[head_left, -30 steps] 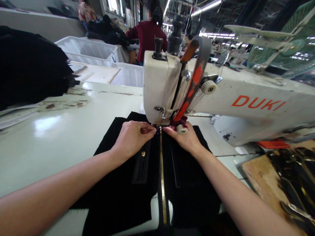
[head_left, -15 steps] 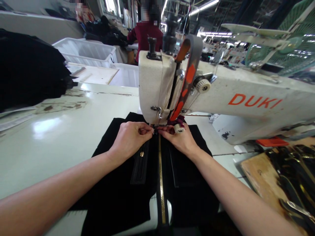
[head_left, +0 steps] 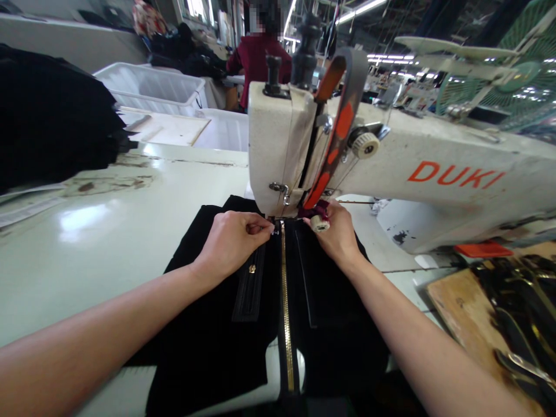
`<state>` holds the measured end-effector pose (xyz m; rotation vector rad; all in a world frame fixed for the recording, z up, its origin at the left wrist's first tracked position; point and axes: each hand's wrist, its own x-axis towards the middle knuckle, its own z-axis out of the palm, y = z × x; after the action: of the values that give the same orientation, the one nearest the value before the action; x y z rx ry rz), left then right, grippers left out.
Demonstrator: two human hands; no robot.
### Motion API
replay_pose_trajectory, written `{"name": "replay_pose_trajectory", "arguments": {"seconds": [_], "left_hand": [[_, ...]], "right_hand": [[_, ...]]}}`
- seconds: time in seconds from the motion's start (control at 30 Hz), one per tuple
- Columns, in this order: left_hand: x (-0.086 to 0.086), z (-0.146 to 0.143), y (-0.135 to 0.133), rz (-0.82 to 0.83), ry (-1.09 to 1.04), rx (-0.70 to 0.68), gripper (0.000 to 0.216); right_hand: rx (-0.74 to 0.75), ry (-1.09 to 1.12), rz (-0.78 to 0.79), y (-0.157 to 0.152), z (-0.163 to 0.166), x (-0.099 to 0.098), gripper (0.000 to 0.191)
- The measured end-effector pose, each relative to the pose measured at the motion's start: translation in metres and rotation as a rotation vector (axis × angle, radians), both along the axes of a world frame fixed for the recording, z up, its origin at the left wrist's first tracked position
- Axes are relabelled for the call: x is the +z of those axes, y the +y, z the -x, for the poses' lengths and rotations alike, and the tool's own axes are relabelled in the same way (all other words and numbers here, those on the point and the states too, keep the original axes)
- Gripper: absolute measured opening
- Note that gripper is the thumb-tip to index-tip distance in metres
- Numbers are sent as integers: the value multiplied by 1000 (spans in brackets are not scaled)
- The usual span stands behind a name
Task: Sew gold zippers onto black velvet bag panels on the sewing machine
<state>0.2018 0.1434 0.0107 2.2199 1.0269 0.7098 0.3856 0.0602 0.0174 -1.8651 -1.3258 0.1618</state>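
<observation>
Black fabric pieces (head_left: pixel 208 341) lie flat under the sewing machine (head_left: pixel 278 150), with a gold-toothed zipper (head_left: pixel 285 301) running up the middle to the presser foot area. My left hand (head_left: pixel 230 240) is closed in a pinch just left of the presser foot; what its fingertips hold is too small to make out. A short pocket zipper with a gold pull (head_left: pixel 252 269) lies below that hand. My right hand (head_left: pixel 339 234) rests on the fabric right of the zipper. Its fingers are mostly hidden behind a white knob (head_left: pixel 320 223) and a maroon cloth scrap (head_left: pixel 320 208).
A heap of black fabric (head_left: pixel 56 121) lies on the left of the table (head_left: pixel 99 220). Behind it stands a white plastic crate (head_left: pixel 152 87). To the right, a wooden board (head_left: pixel 460 307) carries black straps and metal parts. A person in maroon (head_left: pixel 264 63) sits beyond the machine.
My right hand has moved right, away from the presser foot, and the zipper's upper end now shows. My left hand stays in nearly the same place. The view has shifted slightly.
</observation>
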Motion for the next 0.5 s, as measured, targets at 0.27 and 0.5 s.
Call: {"name": "replay_pose_trajectory", "arguments": {"seconds": [0.27,0.5], "left_hand": [[-1,1,0,-6,-11,-1,16],[-2,1,1,-23,0,-14,18]], "right_hand": [[97,28,-3,1,1,-8,22],[239,95,32,2,3,-14,21]]}}
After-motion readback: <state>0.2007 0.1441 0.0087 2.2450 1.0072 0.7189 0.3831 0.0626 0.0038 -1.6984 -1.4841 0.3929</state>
